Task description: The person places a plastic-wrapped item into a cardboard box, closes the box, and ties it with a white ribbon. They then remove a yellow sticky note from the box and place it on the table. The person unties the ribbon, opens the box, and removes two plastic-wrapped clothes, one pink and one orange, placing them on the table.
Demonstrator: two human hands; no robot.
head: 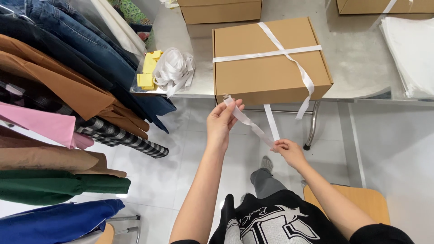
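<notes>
Currently the metal desk [361, 77] carries a brown cardboard box [269, 61] at 12 o'clock, pushed to the near edge so its white ribbon [253, 126], crossed over the lid, can hang off toward you. Your left hand [222, 121], raised at 11 o'clock with forearm upright, has its grip pinched shut on the ribbon's frayed end. Your right hand [289, 151], lower at 1 o'clock, pinches the same strip, keeping it taut between them.

Bright, even, shadowless indoor light fills the view. Beyond the left hand [222, 122] and right hand [289, 151], the steel table [361, 58] shows soft glare and pale reflections. Focus is sharp around both hands; wide-angle bending curves the edges, and the frayed ribbon [251, 125] tip blurs slightly.
</notes>
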